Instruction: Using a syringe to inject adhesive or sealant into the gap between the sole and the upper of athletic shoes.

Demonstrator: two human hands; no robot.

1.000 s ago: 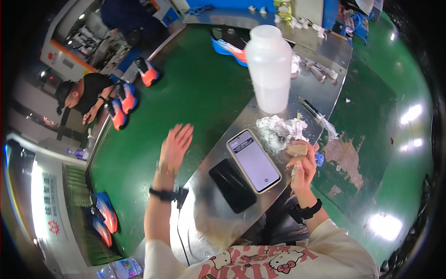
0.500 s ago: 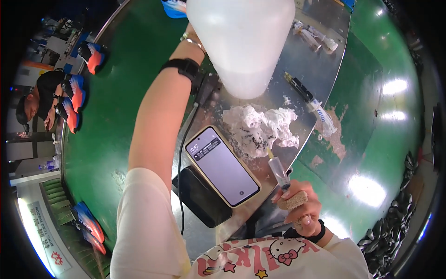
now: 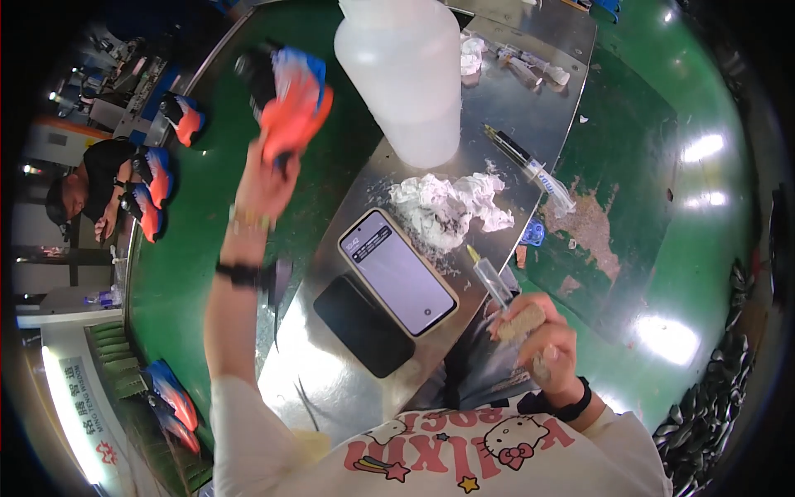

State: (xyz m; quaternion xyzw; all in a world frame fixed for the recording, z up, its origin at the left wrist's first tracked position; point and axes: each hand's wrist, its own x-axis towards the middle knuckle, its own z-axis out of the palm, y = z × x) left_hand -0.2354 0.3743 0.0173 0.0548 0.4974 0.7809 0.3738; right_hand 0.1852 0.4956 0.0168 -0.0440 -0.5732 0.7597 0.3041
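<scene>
My left hand [image 3: 267, 184] grips a shoe [image 3: 296, 103] with an orange and blue sole and a black upper. It is raised over the green belt, left of the big white plastic bottle [image 3: 406, 83], and slightly smeared by motion. Close to my body, my right hand [image 3: 553, 344] is closed around a clear syringe [image 3: 495, 284] with a yellowish tip that points away from me. The same fingers hold a rough tan block [image 3: 520, 323]. Crumpled white tissue [image 3: 447, 211] with dark smudges lies just beyond the syringe tip.
A phone [image 3: 397, 269] and a black slab-shaped device [image 3: 364, 325] lie on the metal surface. A dark-filled syringe [image 3: 517, 156] rests right of the bottle, with more syringes [image 3: 534, 68] farther back. Shoes [image 3: 149, 178] stand on the left; a person [image 3: 99, 186] is beyond them.
My left hand has come out from behind the bottle and moved left and nearer, bringing the shoe with it. The right hand still holds the syringe and block. The view has shifted slightly.
</scene>
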